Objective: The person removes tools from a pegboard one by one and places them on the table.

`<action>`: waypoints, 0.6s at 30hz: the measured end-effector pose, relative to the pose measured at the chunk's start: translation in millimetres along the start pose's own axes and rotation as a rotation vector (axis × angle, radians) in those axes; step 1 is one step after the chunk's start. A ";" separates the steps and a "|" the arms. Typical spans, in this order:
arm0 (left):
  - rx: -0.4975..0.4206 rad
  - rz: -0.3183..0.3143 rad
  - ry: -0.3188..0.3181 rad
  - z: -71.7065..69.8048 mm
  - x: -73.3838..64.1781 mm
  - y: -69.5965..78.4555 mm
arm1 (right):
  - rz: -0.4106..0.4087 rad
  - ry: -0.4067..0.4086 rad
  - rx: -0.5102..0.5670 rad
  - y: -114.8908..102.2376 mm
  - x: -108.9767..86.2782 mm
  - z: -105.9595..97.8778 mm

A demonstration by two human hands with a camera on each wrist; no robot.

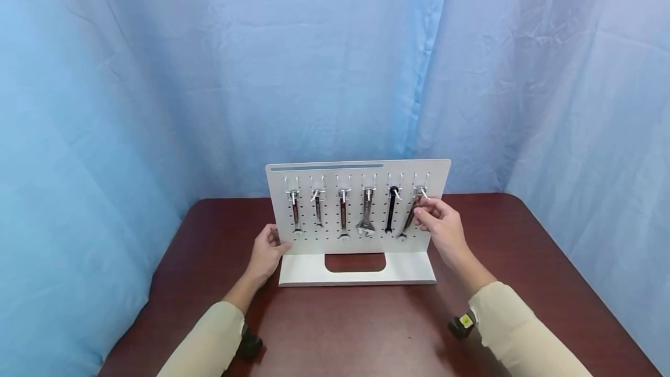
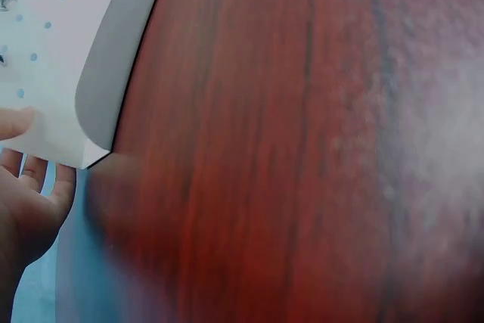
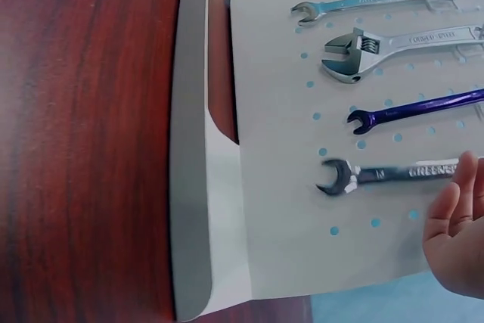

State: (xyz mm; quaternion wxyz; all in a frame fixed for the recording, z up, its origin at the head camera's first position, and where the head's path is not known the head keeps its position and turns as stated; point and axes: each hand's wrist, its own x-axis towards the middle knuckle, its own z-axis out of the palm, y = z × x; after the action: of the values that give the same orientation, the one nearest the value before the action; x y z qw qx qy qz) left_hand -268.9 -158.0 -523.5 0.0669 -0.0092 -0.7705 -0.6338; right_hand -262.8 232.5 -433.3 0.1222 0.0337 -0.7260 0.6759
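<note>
Head view: a right hand (image 1: 445,226) pinches the wrench (image 1: 410,220) nearest the pegboard's (image 1: 309,246) right edge.
Probably stiff, fairly light and hard to damage, the smooth metal wrench may slip a little; it slants, forked end toward the pegboard's lower edge, and mid-shank, below the hook (image 1: 423,192), looks the surest hold. The right hand reaches in over the right edge, fingers bent in toward the thumb on the upper shank, exact contact partly hidden. The left hand (image 1: 265,253) grips the left edge near the lower corner, thumb in front, fingers behind.
</note>
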 end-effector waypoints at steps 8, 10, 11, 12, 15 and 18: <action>0.029 -0.031 0.032 4.7 -1.1 -5.6 | 0.028 0.026 -0.119 -4.1 0.7 5.2; 0.041 -0.038 0.039 5.5 -1.7 -7.0 | 0.022 0.043 -0.169 -5.3 -1.1 5.7; 0.045 -0.038 0.042 5.8 -2.1 -7.6 | 0.020 0.052 -0.190 -6.1 -2.3 6.0; 0.050 -0.036 0.045 6.2 -2.0 -8.4 | 0.021 0.059 -0.205 -6.7 -3.5 6.2; 0.059 -0.033 0.053 6.3 -2.0 -10.4 | 0.020 0.059 -0.241 -8.0 -6.9 6.1; 0.066 -0.028 0.053 6.4 -1.5 -13.0 | 0.030 0.049 -0.222 -9.4 -10.1 5.2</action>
State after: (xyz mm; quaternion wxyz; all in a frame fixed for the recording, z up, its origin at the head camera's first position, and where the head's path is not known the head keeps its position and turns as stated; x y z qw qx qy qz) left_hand -269.2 -154.2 -537.6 0.0787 0.0203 -0.7892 -0.6088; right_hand -251.7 225.4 -426.6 0.1328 -0.0077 -0.7935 0.5939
